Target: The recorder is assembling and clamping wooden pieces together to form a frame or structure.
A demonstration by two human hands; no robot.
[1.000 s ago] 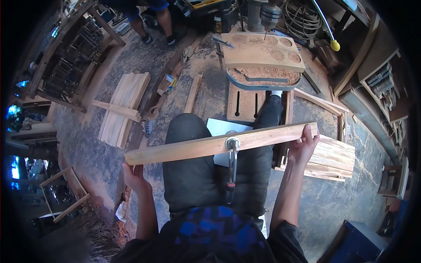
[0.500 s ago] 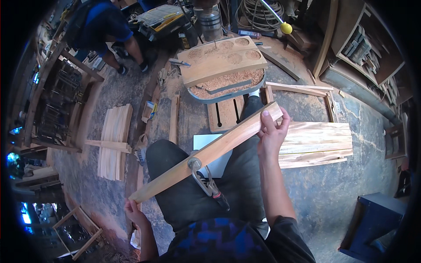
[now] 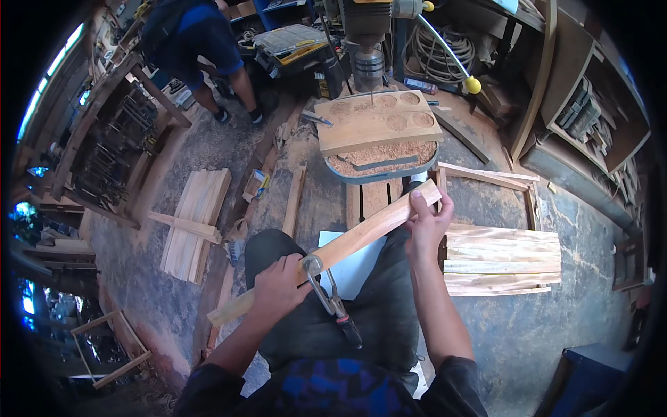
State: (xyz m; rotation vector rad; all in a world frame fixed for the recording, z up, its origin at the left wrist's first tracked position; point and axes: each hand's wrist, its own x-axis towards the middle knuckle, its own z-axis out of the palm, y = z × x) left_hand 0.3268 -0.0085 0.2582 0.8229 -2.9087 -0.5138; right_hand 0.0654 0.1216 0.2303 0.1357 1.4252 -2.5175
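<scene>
A long, narrow wooden board (image 3: 365,231) lies slantwise above my lap, its far end to the right. My right hand (image 3: 426,226) is closed on that far end, thumb on top. My left hand (image 3: 279,286) wraps round the board just left of its middle, beside a metal locking clamp (image 3: 336,306). The clamp's round pad sits against the board's face, and its handle hangs toward me. Beneath the board a white sheet (image 3: 358,258) rests on my lap, partly covered. Whether the clamp grips another piece under the board is hidden.
Ahead stands a drill press (image 3: 368,66), with a thick plank (image 3: 375,125) with round recesses on its shavings-covered table. Stacked boards lie left (image 3: 198,222) and right (image 3: 504,260). A wooden frame (image 3: 486,177) lies at right. Another person (image 3: 198,42) stands far left.
My left hand has moved from the board's near end up to beside the clamp. The right hand still holds the far end. The view has shifted slightly left and upward.
</scene>
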